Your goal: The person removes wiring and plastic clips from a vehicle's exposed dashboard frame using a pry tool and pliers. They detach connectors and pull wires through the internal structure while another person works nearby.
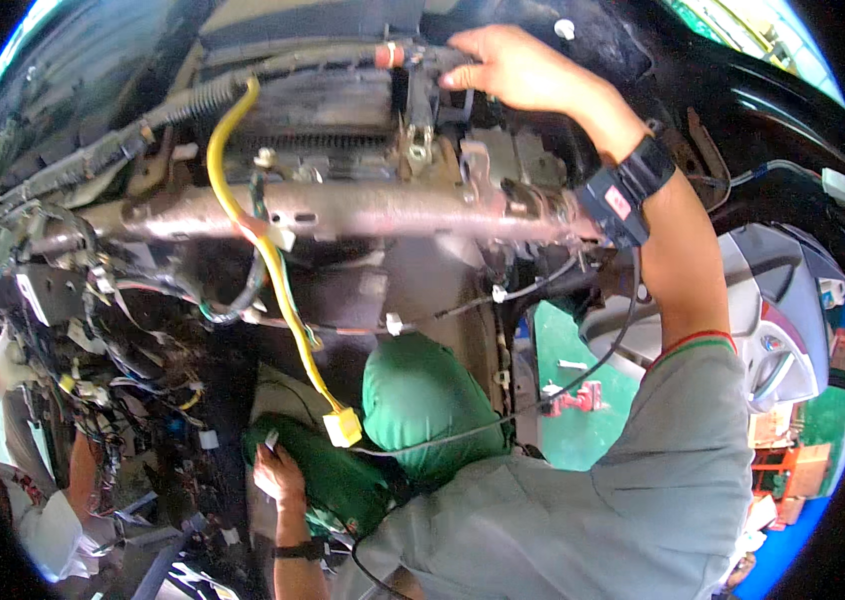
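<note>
My right hand (518, 68) reaches to the far side. Its thumb and index finger lie around the end of a black-wrapped wiring harness (333, 62), near a reddish-orange band. Low in the view, my left hand (279, 474) is closed on a small silver-tipped piece (271, 438), whose kind I cannot make out. A yellow cable (289, 322) hangs from the harness over the pinkish metal crossbeam (363, 210) and ends in a yellow-white connector (343, 427), to the right of my left hand and apart from it.
Tangled dark wiring (133, 340) fills the left side of the stripped car interior. A grey door panel (743, 310) stands at the right. Below lie my green-trousered legs (428, 395), with a green floor (573, 440) beyond. Another person's arm (83, 475) shows at lower left.
</note>
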`<action>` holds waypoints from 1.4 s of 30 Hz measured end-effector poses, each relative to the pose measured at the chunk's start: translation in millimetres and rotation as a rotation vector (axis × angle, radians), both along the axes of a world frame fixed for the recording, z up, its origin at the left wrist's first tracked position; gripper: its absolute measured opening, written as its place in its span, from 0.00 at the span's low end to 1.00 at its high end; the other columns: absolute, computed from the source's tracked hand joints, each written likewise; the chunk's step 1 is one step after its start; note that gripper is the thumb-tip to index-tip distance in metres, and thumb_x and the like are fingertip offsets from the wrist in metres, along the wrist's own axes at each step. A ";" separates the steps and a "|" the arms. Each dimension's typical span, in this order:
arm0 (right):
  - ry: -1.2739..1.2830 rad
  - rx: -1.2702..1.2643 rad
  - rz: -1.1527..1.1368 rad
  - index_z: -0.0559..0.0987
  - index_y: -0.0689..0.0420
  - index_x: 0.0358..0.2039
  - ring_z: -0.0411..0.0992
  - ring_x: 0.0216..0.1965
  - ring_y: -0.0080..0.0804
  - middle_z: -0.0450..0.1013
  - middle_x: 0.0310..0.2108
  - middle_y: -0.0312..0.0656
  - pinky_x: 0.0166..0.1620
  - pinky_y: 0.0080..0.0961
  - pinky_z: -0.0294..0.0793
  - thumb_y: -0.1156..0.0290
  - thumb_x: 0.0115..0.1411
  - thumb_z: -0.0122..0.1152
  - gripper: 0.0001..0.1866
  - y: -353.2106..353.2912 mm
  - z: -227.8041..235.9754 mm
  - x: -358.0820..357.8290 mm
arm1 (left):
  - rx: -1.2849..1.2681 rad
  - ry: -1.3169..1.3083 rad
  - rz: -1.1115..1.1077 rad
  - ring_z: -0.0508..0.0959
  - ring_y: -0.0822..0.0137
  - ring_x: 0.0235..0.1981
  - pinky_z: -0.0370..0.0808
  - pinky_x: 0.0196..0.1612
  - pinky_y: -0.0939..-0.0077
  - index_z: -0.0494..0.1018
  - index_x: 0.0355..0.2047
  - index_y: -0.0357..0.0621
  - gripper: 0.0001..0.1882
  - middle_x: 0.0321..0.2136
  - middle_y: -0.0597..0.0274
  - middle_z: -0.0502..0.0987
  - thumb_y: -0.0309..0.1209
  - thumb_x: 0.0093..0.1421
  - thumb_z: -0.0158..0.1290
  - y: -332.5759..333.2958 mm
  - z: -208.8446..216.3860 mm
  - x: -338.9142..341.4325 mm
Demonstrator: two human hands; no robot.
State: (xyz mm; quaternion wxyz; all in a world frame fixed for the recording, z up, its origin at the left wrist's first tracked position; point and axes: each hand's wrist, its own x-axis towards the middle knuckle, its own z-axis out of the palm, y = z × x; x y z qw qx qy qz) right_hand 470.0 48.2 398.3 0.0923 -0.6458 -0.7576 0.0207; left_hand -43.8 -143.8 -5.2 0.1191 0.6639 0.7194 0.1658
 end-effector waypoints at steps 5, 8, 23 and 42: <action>-0.081 -0.001 0.043 0.77 0.63 0.44 0.76 0.36 0.42 0.77 0.33 0.53 0.42 0.37 0.73 0.54 0.61 0.60 0.23 -6.1 11.0 -10.6 | -0.092 -0.004 -0.025 0.77 0.40 0.32 0.73 0.35 0.51 0.73 0.38 0.32 0.14 0.32 0.39 0.77 0.32 0.57 0.50 -1.6 6.2 1.8; -0.114 -0.046 -0.058 0.74 0.67 0.47 0.73 0.45 0.52 0.74 0.42 0.59 0.48 0.39 0.71 0.57 0.63 0.56 0.23 -18.3 23.9 -35.4 | 0.000 -0.014 -0.029 0.77 0.41 0.30 0.73 0.34 0.51 0.73 0.37 0.33 0.14 0.31 0.41 0.77 0.33 0.59 0.50 5.2 9.0 2.8; 0.037 0.078 -0.038 0.73 0.66 0.51 0.77 0.42 0.36 0.77 0.41 0.51 0.47 0.31 0.74 0.64 0.66 0.54 0.19 -130.6 26.9 -65.9 | 0.111 -0.091 -0.018 0.77 0.44 0.29 0.73 0.32 0.51 0.69 0.29 0.40 0.10 0.26 0.47 0.76 0.34 0.55 0.53 -2.2 13.5 2.1; 0.056 0.197 -0.160 0.74 0.61 0.47 0.77 0.39 0.51 0.76 0.36 0.56 0.43 0.37 0.74 0.59 0.65 0.53 0.19 -124.2 20.9 -77.0 | 0.061 -0.094 0.017 0.77 0.45 0.28 0.74 0.32 0.53 0.70 0.27 0.40 0.10 0.24 0.47 0.76 0.33 0.54 0.55 3.3 1.8 -4.7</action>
